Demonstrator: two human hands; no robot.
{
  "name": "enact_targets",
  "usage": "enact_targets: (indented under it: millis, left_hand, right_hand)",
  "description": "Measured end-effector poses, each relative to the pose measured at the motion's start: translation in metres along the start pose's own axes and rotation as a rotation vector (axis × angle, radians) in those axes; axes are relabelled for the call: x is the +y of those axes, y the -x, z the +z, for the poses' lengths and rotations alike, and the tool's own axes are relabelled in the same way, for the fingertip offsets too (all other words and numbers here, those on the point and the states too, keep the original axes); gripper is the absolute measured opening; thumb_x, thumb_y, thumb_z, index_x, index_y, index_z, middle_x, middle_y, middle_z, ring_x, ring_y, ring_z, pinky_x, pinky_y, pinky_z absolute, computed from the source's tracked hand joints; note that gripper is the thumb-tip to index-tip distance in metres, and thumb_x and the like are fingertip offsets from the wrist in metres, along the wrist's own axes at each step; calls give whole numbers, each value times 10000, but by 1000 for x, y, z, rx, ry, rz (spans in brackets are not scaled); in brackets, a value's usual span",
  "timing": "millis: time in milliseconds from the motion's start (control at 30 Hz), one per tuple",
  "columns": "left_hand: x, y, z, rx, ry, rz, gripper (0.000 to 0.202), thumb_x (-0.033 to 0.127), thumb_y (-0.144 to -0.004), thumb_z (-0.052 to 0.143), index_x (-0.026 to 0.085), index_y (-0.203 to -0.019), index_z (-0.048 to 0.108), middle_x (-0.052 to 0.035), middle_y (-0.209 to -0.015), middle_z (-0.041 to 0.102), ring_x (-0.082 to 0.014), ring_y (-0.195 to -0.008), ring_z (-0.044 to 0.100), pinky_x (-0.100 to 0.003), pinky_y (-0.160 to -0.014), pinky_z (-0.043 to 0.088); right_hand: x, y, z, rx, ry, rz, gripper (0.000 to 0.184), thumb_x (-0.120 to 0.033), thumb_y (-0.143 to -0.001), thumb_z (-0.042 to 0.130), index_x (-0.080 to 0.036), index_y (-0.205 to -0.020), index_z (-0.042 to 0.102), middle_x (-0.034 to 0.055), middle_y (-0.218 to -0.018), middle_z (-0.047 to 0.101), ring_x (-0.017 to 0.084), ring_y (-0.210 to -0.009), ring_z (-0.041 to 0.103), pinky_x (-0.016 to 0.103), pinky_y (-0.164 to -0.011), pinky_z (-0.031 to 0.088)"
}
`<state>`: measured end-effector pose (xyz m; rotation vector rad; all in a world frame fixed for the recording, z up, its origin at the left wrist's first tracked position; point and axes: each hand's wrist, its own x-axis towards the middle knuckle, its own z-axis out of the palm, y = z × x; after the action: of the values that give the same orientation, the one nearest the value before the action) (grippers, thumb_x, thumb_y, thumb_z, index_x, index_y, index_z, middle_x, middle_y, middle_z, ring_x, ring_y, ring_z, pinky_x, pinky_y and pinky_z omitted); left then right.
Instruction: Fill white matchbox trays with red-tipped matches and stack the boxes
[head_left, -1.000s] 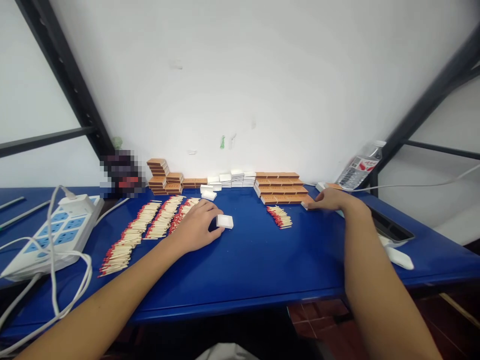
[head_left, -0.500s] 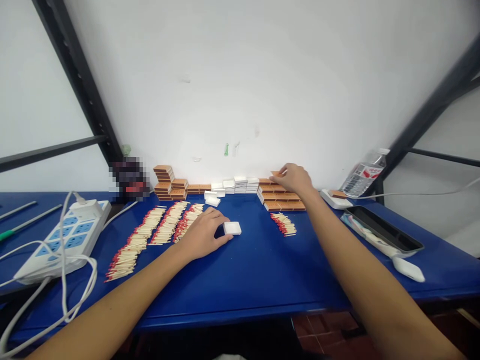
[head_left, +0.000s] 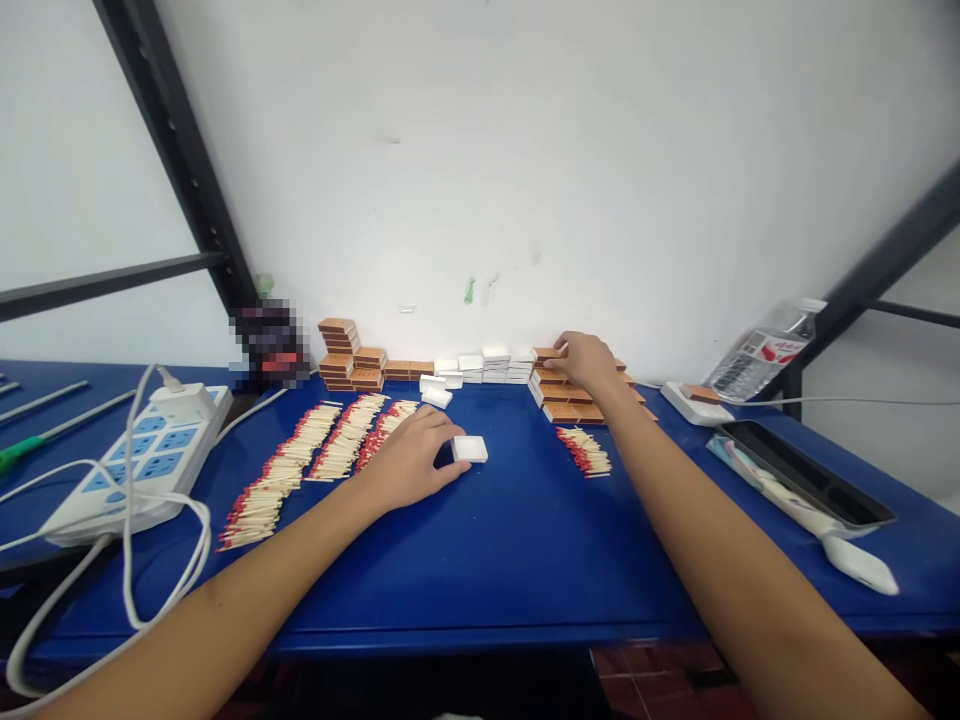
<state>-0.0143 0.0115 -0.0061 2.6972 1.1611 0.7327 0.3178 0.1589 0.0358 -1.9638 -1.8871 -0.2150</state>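
Partly, we judge, it is done: our left hand (head_left: 414, 458) pinches a white tray (head_left: 472, 448), our right hand (head_left: 589, 361) touches stacked boxes (head_left: 571, 412), grip unclear; loose matches (head_left: 279, 474) remain.

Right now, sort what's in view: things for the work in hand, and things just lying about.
Seemingly in use: white box at the left hand; brown matchboxes at the right hand; loose matches; stacked white boxes.

Seemingly lying about: power strip; plastic bottle; black tray.

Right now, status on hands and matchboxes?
Left hand on white tray. Right hand on brown matchboxes. Right forearm hides part of them; loose matches in front.
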Motion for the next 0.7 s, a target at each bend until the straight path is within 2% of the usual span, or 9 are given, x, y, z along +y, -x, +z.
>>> enact_targets:
  millis: [100, 200, 400, 533, 600, 700]
  left_hand:
    - [0, 0, 0, -1, 0, 3, 303, 356, -950, 739, 186, -1200, 719, -97, -1107, 710, -293, -1138, 594, -455, -999, 507]
    - [0, 0, 0, -6, -2, -5, 298, 348, -949, 736, 190, -1201, 717, -99, -1109, 719, -296, -1140, 598, -456, -999, 509]
    - [-1, 0, 1, -35, -23, -28, 342, 359, -950, 721, 179, -1241, 716, -119, -1140, 719, -308, -1151, 611, -464, -1013, 513]
    - [-3, 0, 1, -46, -26, -39, 410, 389, -957, 711, 164, -1299, 703, -125, -1165, 713, -311, -1181, 605, -461, -1029, 510]
    - [-3, 0, 1, -44, -33, -36, 404, 398, -959, 705, 169, -1292, 708, -121, -1157, 713, -311, -1178, 605, -463, -1028, 509]
    - [-3, -1, 1, -38, -45, -27, 380, 404, -954, 707, 178, -1259, 723, -114, -1134, 716, -314, -1154, 610, -467, -1011, 511]
  right_hand:
    - [1, 5, 1, 25, -8, -19, 216, -296, -929, 683, -196, -1115, 726, 100, -1054, 786, 276, -991, 700, 364, -839, 490]
    - [1, 8, 2, 45, -17, -48, 190, -257, -932, 656, -186, -1091, 732, 105, -1046, 780, 270, -989, 691, 360, -841, 484]
    - [1, 11, 2, 74, -40, -90, 200, -304, -938, 658, -187, -1086, 724, 132, -1099, 735, 281, -972, 654, 369, -815, 469]
    - [2, 18, -11, 73, -94, -169, 195, -322, -962, 607, -181, -1044, 714, 139, -1074, 713, 265, -918, 628, 360, -771, 437]
    - [6, 26, -23, -26, -165, -231, 203, -366, -949, 627, -188, -942, 723, 99, -950, 717, 231, -832, 612, 335, -719, 415]
    - [18, 46, -45, -346, -284, -303, 325, -521, -892, 696, -205, -848, 758, 52, -805, 702, 196, -742, 581, 315, -674, 394]
